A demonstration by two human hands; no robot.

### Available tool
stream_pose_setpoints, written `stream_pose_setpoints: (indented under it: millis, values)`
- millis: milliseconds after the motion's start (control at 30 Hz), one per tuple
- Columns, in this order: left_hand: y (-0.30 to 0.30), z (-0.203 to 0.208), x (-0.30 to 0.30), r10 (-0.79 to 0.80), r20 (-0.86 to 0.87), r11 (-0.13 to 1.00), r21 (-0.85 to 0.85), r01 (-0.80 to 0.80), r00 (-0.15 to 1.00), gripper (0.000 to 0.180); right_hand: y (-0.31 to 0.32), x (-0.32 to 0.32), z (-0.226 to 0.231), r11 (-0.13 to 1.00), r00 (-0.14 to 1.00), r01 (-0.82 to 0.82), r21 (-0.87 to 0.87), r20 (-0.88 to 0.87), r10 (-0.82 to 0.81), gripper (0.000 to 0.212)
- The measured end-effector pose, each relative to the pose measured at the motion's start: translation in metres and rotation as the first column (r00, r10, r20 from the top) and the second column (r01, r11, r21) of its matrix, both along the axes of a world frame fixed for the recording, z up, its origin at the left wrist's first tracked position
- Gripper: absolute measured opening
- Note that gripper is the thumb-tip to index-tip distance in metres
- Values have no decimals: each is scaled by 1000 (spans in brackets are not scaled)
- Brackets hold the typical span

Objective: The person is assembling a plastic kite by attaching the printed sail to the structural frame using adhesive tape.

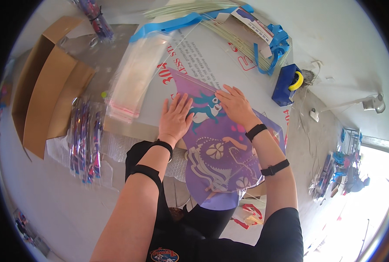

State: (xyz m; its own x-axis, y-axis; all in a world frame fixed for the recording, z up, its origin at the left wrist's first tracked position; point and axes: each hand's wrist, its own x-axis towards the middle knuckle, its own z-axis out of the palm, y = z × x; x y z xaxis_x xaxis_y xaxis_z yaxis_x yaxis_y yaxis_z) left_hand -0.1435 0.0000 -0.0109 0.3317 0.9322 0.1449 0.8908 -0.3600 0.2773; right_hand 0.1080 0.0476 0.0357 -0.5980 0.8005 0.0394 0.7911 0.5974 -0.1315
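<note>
A thin purple kite sail (229, 153), printed with a figure in white and pink and a teal-and-white animal, lies over the table's near edge and hangs down toward my lap. My left hand (175, 117) rests flat on its left edge, fingers stretched out. On the sail's upper right edge is my right hand (236, 106), its fingers apart and slightly bent, with the tips beside a thin rod-like line along that edge. Whether the right fingertips press on a rod is too small to tell. The sail's lower part bulges and looks loose.
Clear plastic sleeves (135, 78) lie at the table's left. Blue ribbon (172, 27), pale thin rods (242, 39) and a blue tape dispenser (286, 85) line the far and right sides. An open cardboard box (50, 96) and wrapped bundles (84, 139) stand left of the table.
</note>
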Motion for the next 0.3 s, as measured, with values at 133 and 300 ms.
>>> stream_pose_setpoints:
  millis: [133, 300]
  values:
    - [0, 1, 0, -1, -10, 1000, 0, 1, 1000, 46, 12, -17, -4, 999, 999, -49, 24, 25, 48, 35]
    - [1, 0, 0, -10, -12, 1000, -8, 10, 1000, 48, 35, -50, -10, 996, 996, -86, 28, 26, 86, 37]
